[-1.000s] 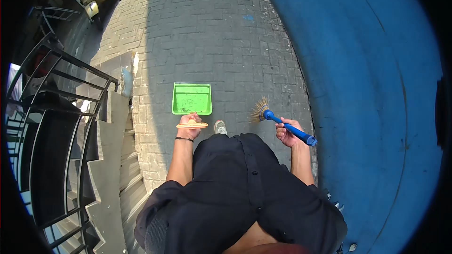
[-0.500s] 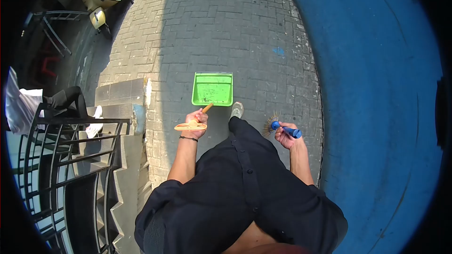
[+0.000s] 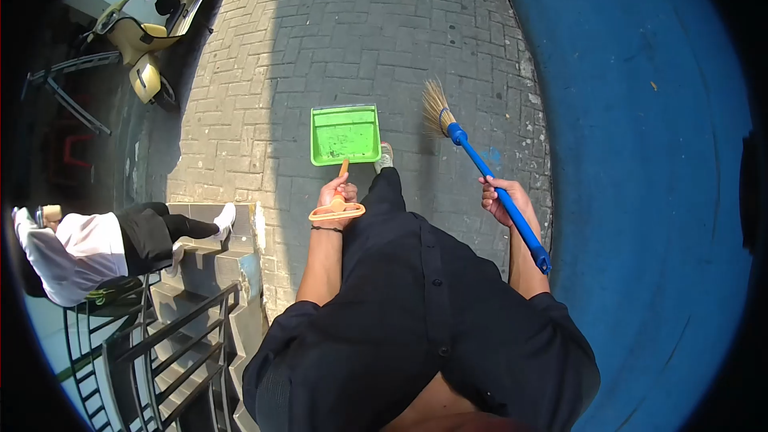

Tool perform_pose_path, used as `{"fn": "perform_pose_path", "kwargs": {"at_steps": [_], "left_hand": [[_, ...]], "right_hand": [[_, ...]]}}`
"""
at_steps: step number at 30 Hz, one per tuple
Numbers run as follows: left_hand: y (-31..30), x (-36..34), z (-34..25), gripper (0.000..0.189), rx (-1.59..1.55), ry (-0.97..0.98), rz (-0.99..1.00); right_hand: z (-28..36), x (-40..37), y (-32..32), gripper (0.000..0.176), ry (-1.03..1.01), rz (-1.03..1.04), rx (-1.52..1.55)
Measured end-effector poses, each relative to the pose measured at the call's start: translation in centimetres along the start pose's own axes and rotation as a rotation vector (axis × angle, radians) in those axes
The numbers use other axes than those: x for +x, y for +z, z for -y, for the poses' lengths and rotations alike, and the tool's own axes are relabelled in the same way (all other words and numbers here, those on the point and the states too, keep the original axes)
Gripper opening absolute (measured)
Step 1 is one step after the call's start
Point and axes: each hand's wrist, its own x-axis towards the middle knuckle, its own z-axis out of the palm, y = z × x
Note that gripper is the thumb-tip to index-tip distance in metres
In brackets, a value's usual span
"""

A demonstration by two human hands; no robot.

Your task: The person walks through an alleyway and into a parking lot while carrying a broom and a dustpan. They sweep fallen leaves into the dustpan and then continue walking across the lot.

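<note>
My left hand [image 3: 338, 194] is closed round the orange handle of a green dustpan [image 3: 345, 135]. The pan has dark specks in it and points away from me over the grey paving. In my right hand [image 3: 508, 198] is a small broom [image 3: 474, 155] with a blue handle, gripped midway. Its straw bristles angle forward and to the left, to the right of the dustpan, with the handle's end back near my forearm. One of my shoes [image 3: 385, 157] shows just right of the pan.
A blue wall [image 3: 632, 192] runs along the right. At the left, a person in a white top [image 3: 92, 244] is on tiled steps [image 3: 188, 276] with a black metal railing [image 3: 172, 328]. A cream scooter [image 3: 148, 40] stands at the upper left. Block paving [image 3: 376, 32] stretches ahead.
The broom has swung from pointing down to lying lengthwise, bristles forward. The scooter, person and steps have shifted in view, and the dustpan appears slightly further up and left.
</note>
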Motion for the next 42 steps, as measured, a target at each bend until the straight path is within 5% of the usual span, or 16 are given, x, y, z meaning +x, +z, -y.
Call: {"fn": "perform_pose_path", "kwargs": {"at_steps": [8,17,22,27,31,34,42], "left_hand": [[27.7,20.2,-15.9,0.017,-0.079,-0.154,0.0],[48.2,43.3,-28.9,0.017,-0.205,-0.157,-0.019],[64.2,51.3,-33.2,0.019,-0.276,-0.158,-0.015],[73.9,61.5,-37.3,0.011,-0.18,-0.035,-0.048],[81.3,75.0,-42.0,0.024,-0.132,-0.002,-0.051],[88.9,84.6,-46.5,0.005,-0.131,-0.089,-0.078],[117.8,103.3,-56.2,0.009,-0.126,-0.135,-0.016]], "right_hand": [[19.6,14.9,14.1,0.014,-0.049,-0.273,-0.248],[43.2,38.5,21.8,0.021,0.027,-0.445,-0.284],[61.2,48.1,30.7,0.019,0.056,-0.322,-0.275],[78.3,58.0,39.3,0.02,0.002,-0.129,-0.295],[90.3,68.1,42.2,0.026,-0.088,-0.046,-0.257],[98.0,73.9,44.2,0.027,-0.106,0.011,-0.159],[118.5,86.1,53.7,0.01,-0.028,-0.226,-0.36]]}}
